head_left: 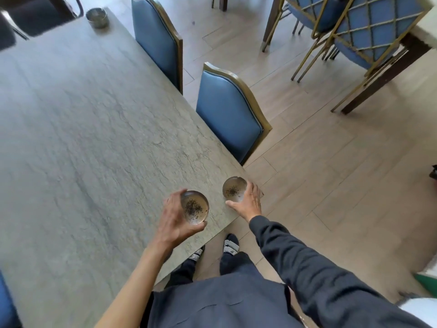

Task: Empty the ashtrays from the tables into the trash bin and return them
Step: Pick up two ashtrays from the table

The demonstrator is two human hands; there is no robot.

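Two round glass ashtrays with dark ash specks in them are at the near right corner of the grey stone-look table (94, 138). My left hand (175, 218) grips one ashtray (195, 208) from its left side, just above the tabletop. My right hand (248, 200) wraps around the right side of the other ashtray (234, 191) near the table's edge. A third, metal-looking ashtray (97, 17) stands at the table's far end. No trash bin is in view.
Two blue padded chairs (227, 112) (156, 41) are pushed in along the table's right side. More blue lattice-back chairs (369, 31) and a dark table leg (387, 74) stand at the far right. Wood-look floor (331, 174) lies to the right.
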